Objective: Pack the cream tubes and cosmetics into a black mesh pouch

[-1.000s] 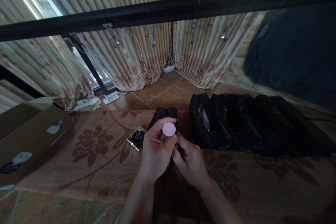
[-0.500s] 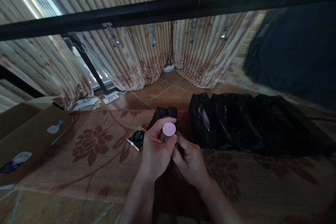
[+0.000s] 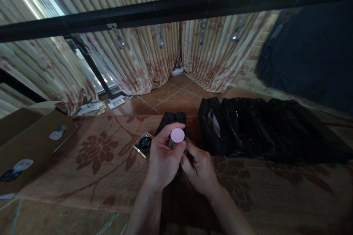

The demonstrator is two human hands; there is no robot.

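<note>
My left hand (image 3: pixel 164 159) is closed round a small bottle with a round pink cap (image 3: pixel 177 135), its top turned up toward me. Thumb and index finger of my right hand (image 3: pixel 199 169) are pinched together right beside the bottle; what they grip, if anything, is hidden. Under and behind both hands sits a black pouch (image 3: pixel 167 118), mostly covered by them. A flat square packet (image 3: pixel 143 144) with a black round centre and shiny gold edges lies just left of my left hand.
Several black mesh bags (image 3: pixel 248 128) stand in a row at right, the nearest gaping with something pale inside. An open cardboard box (image 3: pixel 35 143) is at left. A flower-patterned runner (image 3: pixel 118 165) lies beneath. A dark bar (image 3: pixel 176 9) with metal hooks crosses before the curtains (image 3: pixel 132 58).
</note>
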